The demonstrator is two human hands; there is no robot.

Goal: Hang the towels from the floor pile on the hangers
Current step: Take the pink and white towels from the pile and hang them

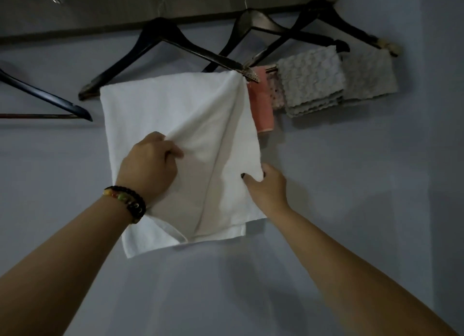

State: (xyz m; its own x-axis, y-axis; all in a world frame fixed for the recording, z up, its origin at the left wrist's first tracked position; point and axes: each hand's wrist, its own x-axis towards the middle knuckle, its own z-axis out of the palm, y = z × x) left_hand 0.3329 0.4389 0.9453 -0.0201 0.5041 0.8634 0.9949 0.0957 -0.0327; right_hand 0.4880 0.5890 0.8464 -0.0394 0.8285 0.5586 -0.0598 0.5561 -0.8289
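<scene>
A white towel (pixel 175 124) is draped over the bar of a dark hanger (pixel 160 37). A fold is pinched by the left hand (pixel 150 164); the towel's right edge is gripped by the right hand (pixel 267 185).

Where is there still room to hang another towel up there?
The bar of the far-left hanger looks bare, beside the white towel. The white towel's own hanger is covered almost end to end. The right is crowded: a pink cloth and grey cloths hang bunched on overlapping hangers.
</scene>
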